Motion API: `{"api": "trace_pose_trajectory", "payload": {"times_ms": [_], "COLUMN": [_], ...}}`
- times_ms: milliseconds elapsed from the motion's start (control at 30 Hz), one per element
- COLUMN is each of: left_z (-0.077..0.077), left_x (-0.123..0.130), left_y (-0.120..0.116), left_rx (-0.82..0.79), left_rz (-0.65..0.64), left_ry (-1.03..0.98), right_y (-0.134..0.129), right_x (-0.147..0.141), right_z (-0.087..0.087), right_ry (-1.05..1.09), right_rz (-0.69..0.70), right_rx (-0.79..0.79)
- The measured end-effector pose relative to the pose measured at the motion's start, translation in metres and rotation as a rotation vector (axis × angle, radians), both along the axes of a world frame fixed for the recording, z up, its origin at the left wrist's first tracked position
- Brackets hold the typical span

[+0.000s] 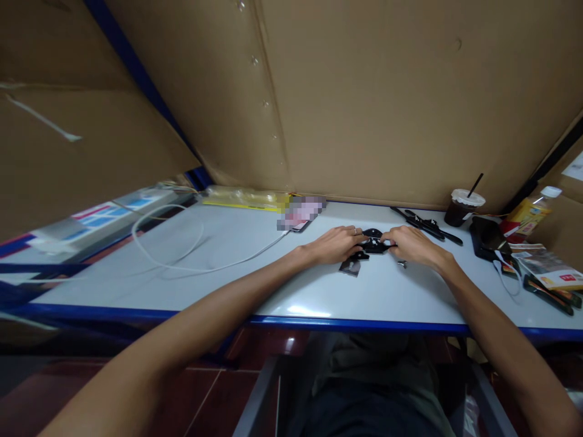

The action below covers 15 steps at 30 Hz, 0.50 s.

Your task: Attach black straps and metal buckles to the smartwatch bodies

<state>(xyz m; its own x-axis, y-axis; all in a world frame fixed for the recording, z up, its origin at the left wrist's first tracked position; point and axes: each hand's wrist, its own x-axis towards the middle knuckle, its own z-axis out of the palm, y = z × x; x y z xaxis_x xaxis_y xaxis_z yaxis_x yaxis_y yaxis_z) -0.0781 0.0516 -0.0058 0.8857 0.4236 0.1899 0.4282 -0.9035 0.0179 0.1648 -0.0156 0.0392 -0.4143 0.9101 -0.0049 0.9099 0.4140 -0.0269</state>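
On the white table (228,291), a black part (374,243) with small light-coloured pieces on it lies between my two hands. My left hand (337,244) has its fingers bent against the part's left side, and a ring shows on one finger. From the right, my right hand (407,244) holds the part's other edge with thumb and finger. A small dark picture card (350,268) lies just below my left hand. Near my right hand is a small metal piece (401,264).
Black strap-like parts (428,224), a lidded drink cup (463,207), a black device (489,237) and a bottle (531,212) stand or lie at the right. A white cable (214,268) crosses the left side towards a phone (304,212). Cardboard (364,109) walls the back.
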Motion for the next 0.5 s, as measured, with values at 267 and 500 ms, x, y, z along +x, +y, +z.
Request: {"api": "trace_pose_trajectory", "payload": {"times_ms": [267,500], "left_z": [0.0011,0.0015], "left_x": [-0.0002,-0.0008], "left_y": [-0.0031,-0.0026], "left_rx": [0.034,0.051], "left_rz": [-0.002,-0.010], "left_ry": [0.020,0.016], "right_y": [0.0015,-0.0001], "right_x": [0.0007,-0.0014], "right_z": [-0.0029,-0.0026], "right_ry": [-0.035,-0.045], "right_rz": [0.031,0.024], "right_rx": [0.037,0.051]}}
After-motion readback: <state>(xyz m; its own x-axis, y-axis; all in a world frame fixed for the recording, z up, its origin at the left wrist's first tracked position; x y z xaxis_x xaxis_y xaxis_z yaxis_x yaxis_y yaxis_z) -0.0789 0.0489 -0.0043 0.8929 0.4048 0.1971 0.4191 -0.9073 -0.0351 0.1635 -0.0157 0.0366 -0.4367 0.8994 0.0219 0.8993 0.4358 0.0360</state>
